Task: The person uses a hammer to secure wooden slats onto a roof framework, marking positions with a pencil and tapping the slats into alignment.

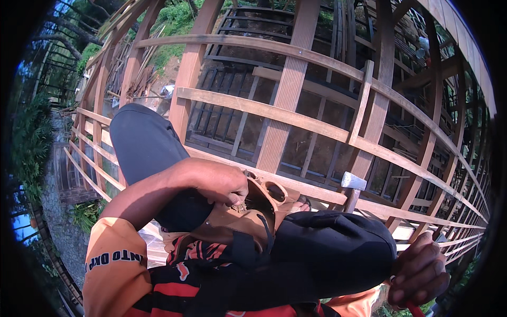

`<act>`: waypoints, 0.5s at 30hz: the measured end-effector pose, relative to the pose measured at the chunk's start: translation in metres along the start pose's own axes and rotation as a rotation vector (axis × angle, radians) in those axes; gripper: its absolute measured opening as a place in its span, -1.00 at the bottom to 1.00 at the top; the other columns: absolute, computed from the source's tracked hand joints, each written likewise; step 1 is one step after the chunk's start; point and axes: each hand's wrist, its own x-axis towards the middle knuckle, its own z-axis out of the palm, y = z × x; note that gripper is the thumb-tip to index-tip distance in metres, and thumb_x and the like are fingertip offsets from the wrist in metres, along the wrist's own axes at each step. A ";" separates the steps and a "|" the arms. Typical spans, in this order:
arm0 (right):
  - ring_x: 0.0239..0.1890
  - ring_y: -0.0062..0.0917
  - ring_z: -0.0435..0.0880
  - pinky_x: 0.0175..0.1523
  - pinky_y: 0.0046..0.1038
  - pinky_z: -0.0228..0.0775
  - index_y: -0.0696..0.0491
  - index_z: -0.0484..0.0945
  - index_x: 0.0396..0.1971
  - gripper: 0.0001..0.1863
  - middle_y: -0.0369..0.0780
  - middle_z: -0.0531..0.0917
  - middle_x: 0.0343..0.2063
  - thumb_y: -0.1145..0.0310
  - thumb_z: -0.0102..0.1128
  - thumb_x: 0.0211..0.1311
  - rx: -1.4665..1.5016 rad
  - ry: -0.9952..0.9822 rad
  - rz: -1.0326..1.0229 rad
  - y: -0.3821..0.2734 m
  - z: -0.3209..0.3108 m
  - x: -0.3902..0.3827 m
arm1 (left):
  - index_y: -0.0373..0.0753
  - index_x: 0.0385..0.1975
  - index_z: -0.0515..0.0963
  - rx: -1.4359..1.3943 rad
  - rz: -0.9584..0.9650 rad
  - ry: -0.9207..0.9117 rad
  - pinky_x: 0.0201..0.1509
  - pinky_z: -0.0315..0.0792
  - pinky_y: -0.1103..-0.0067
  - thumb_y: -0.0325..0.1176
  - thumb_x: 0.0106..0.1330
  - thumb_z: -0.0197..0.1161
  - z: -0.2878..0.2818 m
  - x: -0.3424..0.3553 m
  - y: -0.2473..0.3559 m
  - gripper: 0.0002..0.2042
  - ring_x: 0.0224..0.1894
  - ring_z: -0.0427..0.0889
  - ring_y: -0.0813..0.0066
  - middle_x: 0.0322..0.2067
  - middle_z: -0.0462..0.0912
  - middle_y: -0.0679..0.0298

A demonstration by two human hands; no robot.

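Note:
My left hand point(224, 185) is closed, its fingertips down in an open brown leather tool pouch point(253, 224) at my lap. Thin brownish pieces that look like nails point(238, 207) lie under and between those fingers. At the lower right, past my knee, my right hand point(420, 272) is curled closed. A red piece, perhaps a handle point(415, 309), sticks out below it, mostly hidden by the hand and the picture's rim. A hammer point(354, 182) with a metal head stands head up beyond my right thigh, apart from both hands; its lower handle is hidden.
I sit with knees apart before a wooden frame of upright posts point(289, 92) crossed by long horizontal battens point(274, 113). Through the gaps, dark metal grids point(219, 103) and timber lie far below. A stone-paved path point(66, 232) and plants are at the left.

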 end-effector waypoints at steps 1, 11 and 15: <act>-0.33 -0.66 0.64 -0.11 -0.61 0.35 -0.06 0.52 -0.13 -0.61 -0.41 0.72 -0.42 0.48 0.46 0.04 0.095 -0.063 0.056 -0.006 -0.006 0.000 | -0.36 -0.45 0.55 0.065 0.005 -0.087 -0.28 0.45 0.34 -0.37 0.25 0.11 0.003 0.012 -0.002 -0.82 -0.42 0.64 0.10 -0.52 0.63 0.02; -0.42 -0.53 0.63 -0.40 -0.60 0.47 -0.04 0.56 -0.28 -0.76 -0.21 0.70 -0.40 0.59 0.31 0.06 0.315 -0.123 0.084 -0.025 0.033 0.075 | -0.27 -0.25 0.69 0.771 0.106 0.430 -0.33 0.63 0.34 -0.41 0.16 0.20 0.119 0.135 -0.079 -0.78 -0.23 0.75 0.20 -0.25 0.73 0.07; -0.44 -0.50 0.61 -0.45 -0.59 0.43 -0.06 0.57 -0.20 -0.72 -0.21 0.71 -0.36 0.52 0.32 0.05 0.270 -0.344 0.124 -0.024 0.016 0.092 | -0.19 -0.22 0.72 0.824 0.007 0.106 -0.25 0.61 0.20 -0.37 0.14 0.23 0.100 0.129 -0.056 -0.76 -0.14 0.73 0.23 -0.20 0.73 0.10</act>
